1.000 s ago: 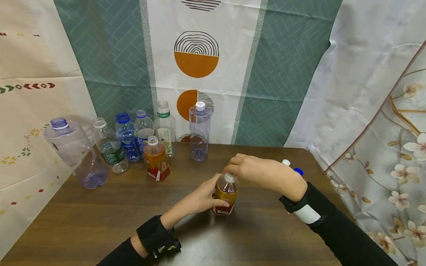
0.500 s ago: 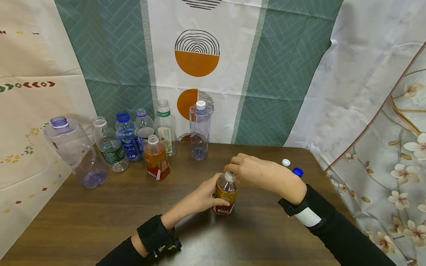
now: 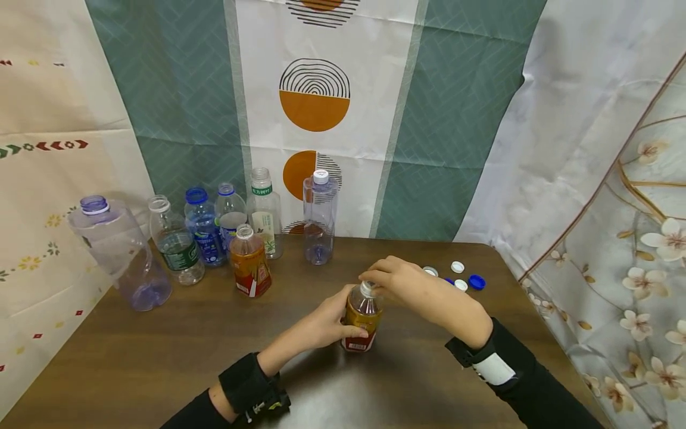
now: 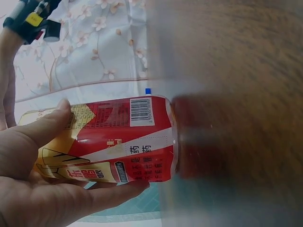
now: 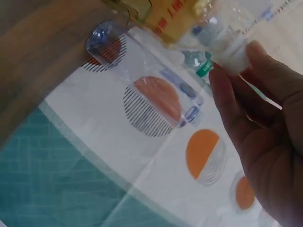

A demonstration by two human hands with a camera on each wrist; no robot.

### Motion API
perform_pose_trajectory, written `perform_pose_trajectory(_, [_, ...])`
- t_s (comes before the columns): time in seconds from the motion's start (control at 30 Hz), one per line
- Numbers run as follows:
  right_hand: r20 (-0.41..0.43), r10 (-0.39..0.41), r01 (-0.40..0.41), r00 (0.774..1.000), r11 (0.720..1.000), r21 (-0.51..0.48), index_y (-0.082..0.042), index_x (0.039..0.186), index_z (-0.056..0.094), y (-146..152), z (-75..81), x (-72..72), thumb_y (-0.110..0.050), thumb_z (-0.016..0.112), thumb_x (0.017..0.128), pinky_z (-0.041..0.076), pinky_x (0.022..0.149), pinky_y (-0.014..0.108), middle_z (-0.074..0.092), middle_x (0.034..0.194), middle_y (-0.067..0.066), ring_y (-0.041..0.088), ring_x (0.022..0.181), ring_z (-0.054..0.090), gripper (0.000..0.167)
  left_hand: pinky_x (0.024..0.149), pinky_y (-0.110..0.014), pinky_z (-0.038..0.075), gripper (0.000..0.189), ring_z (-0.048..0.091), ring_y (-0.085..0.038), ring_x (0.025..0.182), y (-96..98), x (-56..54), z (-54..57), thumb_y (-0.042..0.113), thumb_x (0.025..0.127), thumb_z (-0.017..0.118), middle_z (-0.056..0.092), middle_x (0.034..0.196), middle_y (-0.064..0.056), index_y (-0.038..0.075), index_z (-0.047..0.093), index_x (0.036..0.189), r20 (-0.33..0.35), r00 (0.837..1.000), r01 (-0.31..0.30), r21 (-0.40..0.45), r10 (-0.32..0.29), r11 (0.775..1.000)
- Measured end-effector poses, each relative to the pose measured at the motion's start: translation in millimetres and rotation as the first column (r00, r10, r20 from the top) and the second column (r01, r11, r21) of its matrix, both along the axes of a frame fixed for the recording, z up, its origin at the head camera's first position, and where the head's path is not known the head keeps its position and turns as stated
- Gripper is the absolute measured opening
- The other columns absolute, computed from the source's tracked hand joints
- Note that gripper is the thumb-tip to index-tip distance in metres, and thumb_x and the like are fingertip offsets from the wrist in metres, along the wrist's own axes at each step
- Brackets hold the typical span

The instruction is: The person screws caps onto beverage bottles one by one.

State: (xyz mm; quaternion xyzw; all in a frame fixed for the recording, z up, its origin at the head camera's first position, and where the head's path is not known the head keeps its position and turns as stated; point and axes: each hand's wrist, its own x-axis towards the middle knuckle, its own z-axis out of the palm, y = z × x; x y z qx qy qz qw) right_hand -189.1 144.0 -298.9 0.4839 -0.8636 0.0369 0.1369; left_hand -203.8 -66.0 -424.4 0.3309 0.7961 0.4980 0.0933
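Note:
A gold and red labelled plastic drink bottle (image 3: 362, 319) stands upright on the wooden table. My left hand (image 3: 326, 320) grips its body from the left, thumb across the front. In the left wrist view the barcode and red lower label of the bottle (image 4: 109, 142) show between thumb and fingers, its base at the tabletop. At the neck, my right hand (image 3: 415, 291) pinches the white cap (image 3: 367, 288) from above. The right wrist view shows thumb and fingertips on either side of that white cap (image 5: 235, 60).
Several loose caps, including a blue cap (image 3: 476, 282) and a white cap (image 3: 457, 267), lie beyond the right hand. Uncapped bottles stand at the back left, among them another orange-red bottle (image 3: 250, 265) and a large clear bottle (image 3: 120, 256). A white-capped clear bottle (image 3: 320, 220) stands at the back.
The right hand's fingers have turned slightly at the cap and its wrist has dropped a little. The left hand keeps its grip. The head view has shifted slightly, showing more loose caps.

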Motion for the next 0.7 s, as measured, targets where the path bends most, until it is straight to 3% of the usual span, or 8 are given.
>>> perform_pose_trajectory(0.13, [0.079, -0.085, 0.096, 0.993, 0.984, -0.148, -0.002, 0.13, 0.065, 8, -17.9, 4.8, -0.009, 0.078, 0.089, 0.058, 0.088, 0.032, 0.068, 0.121, 0.009, 0.023, 0.111, 0.066, 0.043, 0.103, -0.047, 0.05, 0.074, 0.059, -0.03, 0.126, -0.3, 1.4, -2.6, 0.012, 0.087, 0.082, 0.058, 0.136, -0.016, 0.003, 0.037, 0.145, -0.012, 1.0, -0.012, 0.011, 0.012, 1.0])
perform_pose_trajectory(0.23, [0.134, -0.181, 0.207, 0.974, 0.954, -0.216, -0.002, 0.134, 0.062, 16, -36.7, 7.1, -0.008, 0.078, 0.089, 0.058, 0.087, 0.034, 0.068, 0.122, 0.009, 0.023, 0.11, 0.067, 0.048, 0.103, -0.047, 0.05, 0.074, 0.059, -0.03, 0.125, 0.3, 2.4, -4.5, 0.012, 0.086, 0.083, 0.059, 0.135, -0.016, 0.002, 0.038, 0.145, -0.025, 1.0, -0.018, 0.012, 0.018, 1.0])
perform_pose_trajectory(0.5, [0.271, -0.294, 0.351, 0.916, 0.917, -0.189, 0.004, 0.124, 0.065, 35, -86.8, 5.8, -0.001, 0.078, 0.087, 0.06, 0.08, 0.038, 0.069, 0.115, 0.016, 0.03, 0.099, 0.07, 0.04, 0.104, -0.047, 0.05, 0.075, 0.059, -0.03, 0.125, 2.2, 2.4, -4.5, 0.012, 0.085, 0.084, 0.06, 0.134, -0.016, 0.002, 0.039, 0.144, -0.038, 0.999, -0.029, 0.011, 0.029, 1.0])
perform_pose_trajectory(0.7, [0.362, -0.414, 0.48, 0.835, 0.87, -0.112, 0.002, 0.113, 0.07, 44, -107.2, 1.6, -0.007, 0.078, 0.089, 0.059, 0.076, 0.041, 0.071, 0.105, 0.014, 0.029, 0.093, 0.07, 0.027, 0.105, -0.048, 0.049, 0.075, 0.059, -0.03, 0.124, 0.9, 0.6, -3.7, 0.011, 0.084, 0.085, 0.061, 0.133, -0.016, 0.002, 0.04, 0.143, -0.05, 0.998, -0.037, -0.002, 0.037, 0.999])
